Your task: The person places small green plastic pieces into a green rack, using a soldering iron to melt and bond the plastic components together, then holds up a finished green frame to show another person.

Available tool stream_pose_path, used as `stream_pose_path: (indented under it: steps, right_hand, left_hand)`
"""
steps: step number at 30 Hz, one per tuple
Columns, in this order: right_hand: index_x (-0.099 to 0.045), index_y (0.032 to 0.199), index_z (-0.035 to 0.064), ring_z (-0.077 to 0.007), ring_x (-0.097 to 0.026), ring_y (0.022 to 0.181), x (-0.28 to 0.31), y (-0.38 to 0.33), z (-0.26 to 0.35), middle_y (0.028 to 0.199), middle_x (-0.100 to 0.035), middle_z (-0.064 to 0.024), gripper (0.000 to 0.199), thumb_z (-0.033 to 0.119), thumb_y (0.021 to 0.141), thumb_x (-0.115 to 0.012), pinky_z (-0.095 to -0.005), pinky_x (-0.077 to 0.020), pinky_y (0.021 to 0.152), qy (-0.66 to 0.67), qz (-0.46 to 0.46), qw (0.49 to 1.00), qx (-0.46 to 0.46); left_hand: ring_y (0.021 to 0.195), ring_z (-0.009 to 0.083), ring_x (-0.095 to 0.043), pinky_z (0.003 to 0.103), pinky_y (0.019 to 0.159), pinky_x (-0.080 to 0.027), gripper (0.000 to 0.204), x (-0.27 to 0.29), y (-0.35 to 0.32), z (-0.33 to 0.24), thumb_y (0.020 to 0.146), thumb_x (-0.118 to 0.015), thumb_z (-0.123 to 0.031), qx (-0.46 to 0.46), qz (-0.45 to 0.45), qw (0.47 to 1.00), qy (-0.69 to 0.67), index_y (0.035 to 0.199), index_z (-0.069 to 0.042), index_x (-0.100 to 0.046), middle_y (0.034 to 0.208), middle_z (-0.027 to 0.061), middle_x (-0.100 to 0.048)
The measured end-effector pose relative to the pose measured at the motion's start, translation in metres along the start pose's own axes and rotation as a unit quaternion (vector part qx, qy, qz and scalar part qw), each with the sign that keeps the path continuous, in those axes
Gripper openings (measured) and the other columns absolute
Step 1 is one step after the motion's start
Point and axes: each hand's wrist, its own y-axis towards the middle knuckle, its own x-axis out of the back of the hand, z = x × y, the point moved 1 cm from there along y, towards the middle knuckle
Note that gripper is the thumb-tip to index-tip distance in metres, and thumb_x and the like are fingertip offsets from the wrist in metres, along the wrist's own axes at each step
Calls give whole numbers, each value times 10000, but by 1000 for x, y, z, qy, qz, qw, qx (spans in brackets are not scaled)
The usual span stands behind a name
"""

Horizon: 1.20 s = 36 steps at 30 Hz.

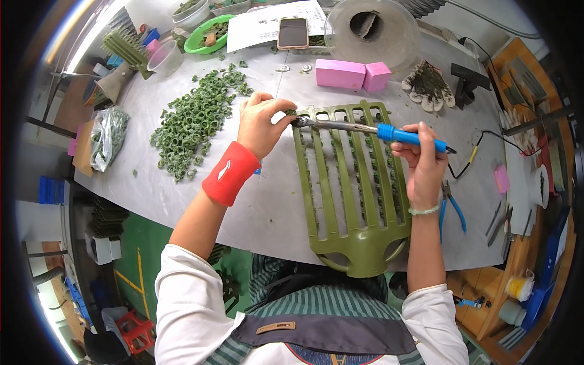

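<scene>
My right hand (pixel 424 161) grips a soldering iron (pixel 404 135) by its blue handle, its metal shaft pointing left. The iron's tip reaches the far left corner of an olive-green slatted frame (pixel 359 243), which lies flat in front of me. At that corner my left hand (pixel 260 125) pinches a small dark green piece (pixel 291 112) between thumb and fingers. The tip is close to the piece; whether they touch I cannot tell. Several similar pieces sit along the frame's slats. Left of my left hand spreads a pile of small green ring-shaped pieces (pixel 198 115).
Pink blocks (pixel 339 73), a phone (pixel 293 33) on a paper sheet, a green bowl (pixel 210 34) and a clear round container (pixel 398 36) stand at the back. Dirty gloves (pixel 429 85), blue-handled pliers (pixel 453 207) and the iron's cable (pixel 471 155) lie to the right. A plastic bag (pixel 109 137) sits far left.
</scene>
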Motion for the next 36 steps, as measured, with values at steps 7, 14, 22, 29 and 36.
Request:
stream_pose_path:
  steps: [7,14,22,29,36]
  right_hand:
    - [-644,898,-32,-158,-672,610,20,-9,24,738,-663,-93,293,246,948,-566,-267,-576,563,-38,-32,999,8]
    - [-633,885,-19,-149,-664,580,20,-18,33,709,-651,-83,310,276,950,-563,-259,-568,537,-28,-44,999,-7]
    - [-628,879,-18,-145,-656,576,15,-23,36,720,-647,-83,315,281,952,-560,-258,-557,534,-43,-41,998,-4]
    - [-631,896,-23,-145,-656,589,16,-22,34,723,-649,-84,307,268,956,-553,-259,-555,544,-41,-41,998,5]
    - [-641,892,-25,-150,-664,606,14,-18,18,726,-659,-87,293,245,959,-552,-256,-567,563,-36,-13,999,16]
  left_hand:
    - [925,185,-564,333,893,-405,231,9,5,2,785,-744,-154,-15,26,999,17,1014,-152,-712,905,23,-661]
    - [1040,264,-591,335,912,-483,402,19,14,88,806,-505,91,-25,123,991,55,1148,-73,-641,1134,86,-635]
    - [818,283,-626,343,777,-521,218,11,-1,104,787,-687,-63,78,119,983,114,999,-40,-647,980,85,-637]
    - [763,68,-627,204,711,-518,241,33,-30,45,855,-682,-20,248,62,926,-279,1095,-39,-687,861,34,-688]
    - [819,98,-647,240,741,-520,242,22,-24,-15,821,-715,-36,158,44,963,-214,1058,-82,-709,909,39,-707]
